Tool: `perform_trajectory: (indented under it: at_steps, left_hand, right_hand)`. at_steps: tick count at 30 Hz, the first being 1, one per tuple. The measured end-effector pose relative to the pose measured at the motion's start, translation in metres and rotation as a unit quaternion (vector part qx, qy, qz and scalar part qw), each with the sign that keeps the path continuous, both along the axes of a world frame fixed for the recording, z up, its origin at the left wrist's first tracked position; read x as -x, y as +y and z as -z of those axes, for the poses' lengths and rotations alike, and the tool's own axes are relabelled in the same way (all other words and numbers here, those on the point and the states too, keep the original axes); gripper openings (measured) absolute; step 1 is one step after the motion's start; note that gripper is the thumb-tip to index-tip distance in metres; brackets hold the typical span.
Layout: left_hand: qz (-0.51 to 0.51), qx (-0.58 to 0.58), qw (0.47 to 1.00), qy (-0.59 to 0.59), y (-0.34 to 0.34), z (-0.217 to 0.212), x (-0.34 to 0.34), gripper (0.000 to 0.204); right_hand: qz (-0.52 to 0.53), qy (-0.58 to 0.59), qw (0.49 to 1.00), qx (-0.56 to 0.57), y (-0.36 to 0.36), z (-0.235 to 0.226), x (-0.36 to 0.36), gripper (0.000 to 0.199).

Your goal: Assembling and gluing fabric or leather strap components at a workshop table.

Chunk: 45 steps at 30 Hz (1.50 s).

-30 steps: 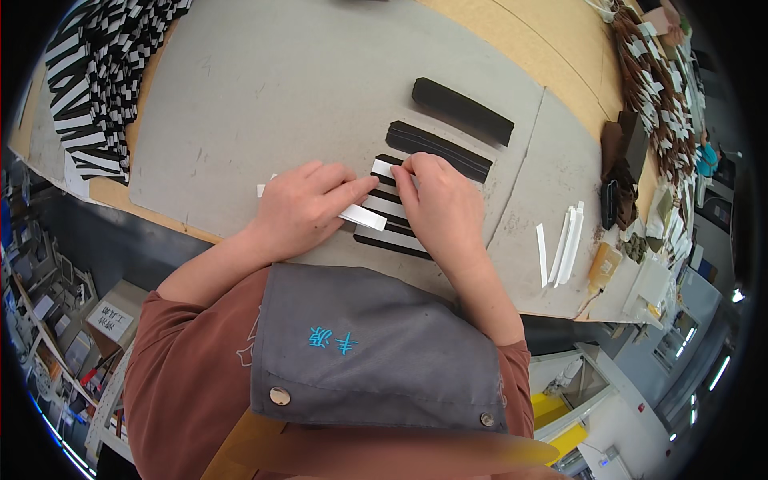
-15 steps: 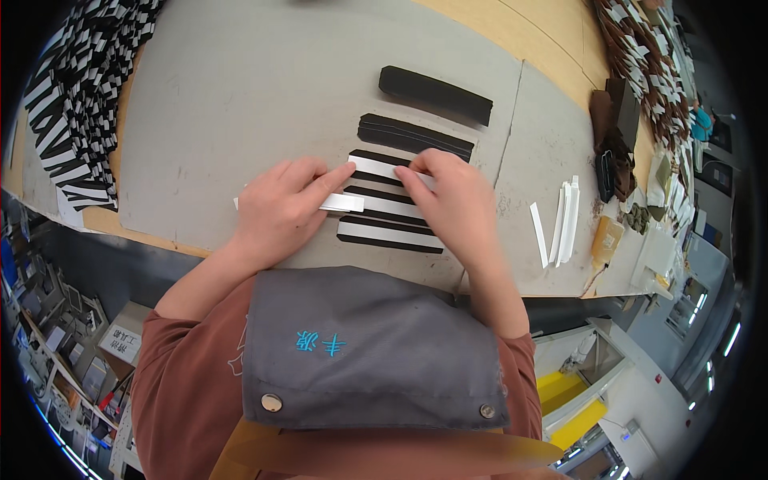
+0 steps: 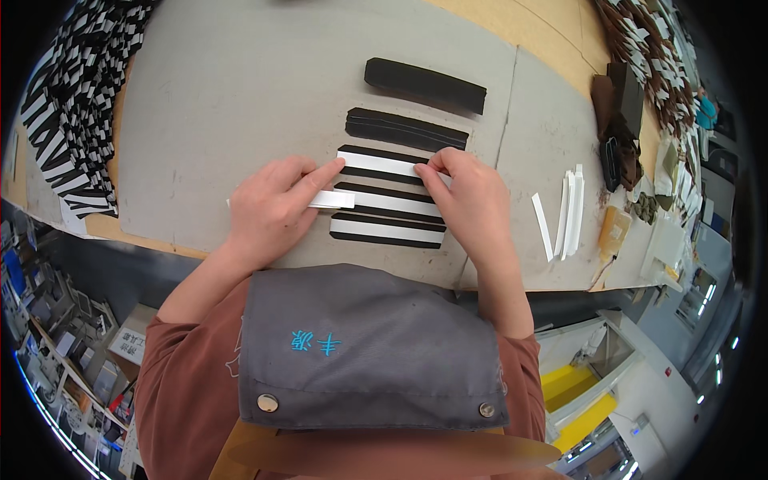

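Note:
Three black strips with a white band along the middle lie side by side on the grey table (image 3: 240,88). My left hand (image 3: 268,208) presses its forefinger on the left end of the farthest banded strip (image 3: 380,162) and holds a loose white strip (image 3: 332,199) under its fingers. My right hand (image 3: 468,196) presses its fingertips on the right end of that same strip. The middle banded strip (image 3: 388,200) and the nearest banded strip (image 3: 388,230) lie between my hands. Two plain black strips, one (image 3: 406,128) and another (image 3: 424,82), lie farther away.
A few loose white strips (image 3: 564,212) lie at the right near the table edge. A heap of black-and-white banded strips (image 3: 68,120) fills the left. Brown and black pieces (image 3: 632,88) pile up at the far right. A grey apron (image 3: 360,352) covers my front.
Both hands have stayed on the banded strips; my left forefinger has stretched out to the left end of the farthest strip. The view has shifted a little.

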<state>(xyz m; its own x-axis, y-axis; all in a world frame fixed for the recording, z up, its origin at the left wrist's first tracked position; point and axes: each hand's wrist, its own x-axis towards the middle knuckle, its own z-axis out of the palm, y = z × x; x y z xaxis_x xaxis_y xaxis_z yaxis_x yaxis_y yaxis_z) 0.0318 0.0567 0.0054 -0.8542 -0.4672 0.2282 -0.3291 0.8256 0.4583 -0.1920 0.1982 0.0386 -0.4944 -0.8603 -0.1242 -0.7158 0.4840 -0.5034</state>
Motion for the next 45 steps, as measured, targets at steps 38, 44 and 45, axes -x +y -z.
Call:
perform_trajectory:
  at_steps: [38,44,45]
  left_hand:
    - [0.169,0.116,0.978,-0.021,0.028,-0.015,0.079,0.056]
    - [0.167,0.11,0.98,-0.016,0.027,-0.014,0.08,0.056]
    - [0.167,0.106,0.98,-0.012,0.027,-0.013,0.081,0.055]
  right_hand:
    - [0.022,0.125,0.977,0.171,0.079,0.03,-0.019,0.035]
    - [0.02,0.136,0.98,0.147,0.081,0.032,-0.019,0.04]
    - [0.02,0.137,0.98,0.146,0.081,0.033,-0.019,0.04]
